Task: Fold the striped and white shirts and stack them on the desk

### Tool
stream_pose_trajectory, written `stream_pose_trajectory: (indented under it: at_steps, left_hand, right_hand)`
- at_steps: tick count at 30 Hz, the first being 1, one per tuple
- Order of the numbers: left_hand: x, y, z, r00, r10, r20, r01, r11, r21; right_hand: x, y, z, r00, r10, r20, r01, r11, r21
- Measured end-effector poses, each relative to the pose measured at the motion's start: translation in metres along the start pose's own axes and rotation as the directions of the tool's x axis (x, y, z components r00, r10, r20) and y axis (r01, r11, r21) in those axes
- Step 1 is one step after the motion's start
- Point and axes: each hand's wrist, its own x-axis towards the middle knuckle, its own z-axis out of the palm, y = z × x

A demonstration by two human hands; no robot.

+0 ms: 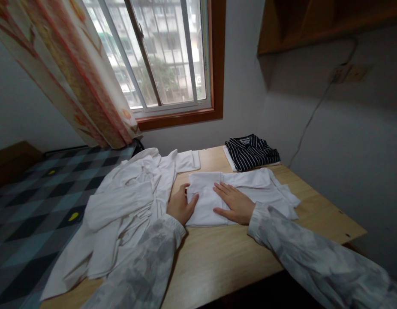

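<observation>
A partly folded white garment (205, 214) lies flat on the wooden table (214, 253), its loose end spreading to the right. My left hand (182, 204) rests at the garment's left edge, thumb and fingers apart. Across its middle lies my right hand (234, 204), fingers stretched out flat on the cloth near a fold. Neither hand grips anything that shows. Left of my hands is a heap of crumpled white clothing (121, 206), which hangs over the table's left side.
Behind the garment, a folded black-and-white striped garment (251, 152) sits on white cloth. A checked bed (34, 193) adjoins on the left. A curtain (89, 86), a window (166, 56) and a wall shelf (291, 25) are beyond. A cable (309, 122) runs down the right wall.
</observation>
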Motion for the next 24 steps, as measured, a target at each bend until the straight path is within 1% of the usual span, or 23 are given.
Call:
stream_pose_trajectory:
  at_steps: [3,6,8,10,11,13,15,17,19,21,22,24]
  left_hand:
    - [0.005,-0.003,-0.006,0.999,-0.012,0.047,0.016,0.996,-0.085]
    - [0.018,-0.010,-0.024,0.996,-0.009,0.086,0.018,0.995,-0.097]
    - [0.031,-0.016,-0.040,0.995,-0.001,0.101,0.009,0.997,-0.080]
    - [0.046,-0.022,-0.054,0.993,-0.012,0.114,0.018,0.999,-0.048]
    - [0.054,-0.025,-0.060,0.992,-0.039,0.121,0.042,0.999,-0.022]
    - [0.068,-0.029,-0.068,0.983,-0.143,0.117,0.138,0.989,0.052]
    - [0.078,-0.032,-0.071,0.961,-0.248,0.123,0.235,0.966,0.108]
    - [0.083,-0.034,-0.072,0.949,-0.280,0.146,0.267,0.958,0.105]
    - [0.086,-0.037,-0.072,0.961,-0.239,0.138,0.233,0.971,0.057]
    - [0.086,-0.041,-0.071,0.981,-0.178,0.076,0.177,0.984,0.019]
    - [0.085,-0.044,-0.071,0.987,-0.158,0.039,0.157,0.987,0.024]
    - [0.082,-0.049,-0.070,0.989,-0.141,-0.037,0.144,0.985,0.096]
  right_hand:
    - [0.003,0.013,-0.009,0.997,0.016,-0.069,-0.015,1.000,0.015]
    - [0.005,0.033,-0.028,0.992,0.048,-0.114,-0.054,0.998,-0.042]
    - [0.007,0.046,-0.043,0.992,0.092,-0.088,-0.100,0.991,-0.093]
    - [0.010,0.054,-0.056,0.987,0.157,-0.025,-0.159,0.977,-0.143]
    - [0.012,0.057,-0.061,0.981,0.196,0.010,-0.191,0.967,-0.169]
    - [0.016,0.057,-0.067,0.963,0.263,0.063,-0.243,0.943,-0.225]
    - [0.021,0.053,-0.067,0.951,0.301,0.066,-0.270,0.919,-0.288]
    - [0.026,0.049,-0.061,0.953,0.302,0.030,-0.276,0.904,-0.326]
    - [0.030,0.048,-0.054,0.959,0.285,-0.013,-0.273,0.906,-0.325]
    - [0.033,0.048,-0.046,0.965,0.257,-0.056,-0.261,0.918,-0.299]
    - [0.034,0.049,-0.042,0.968,0.238,-0.075,-0.249,0.926,-0.285]
    - [0.037,0.051,-0.035,0.976,0.197,-0.095,-0.216,0.942,-0.256]
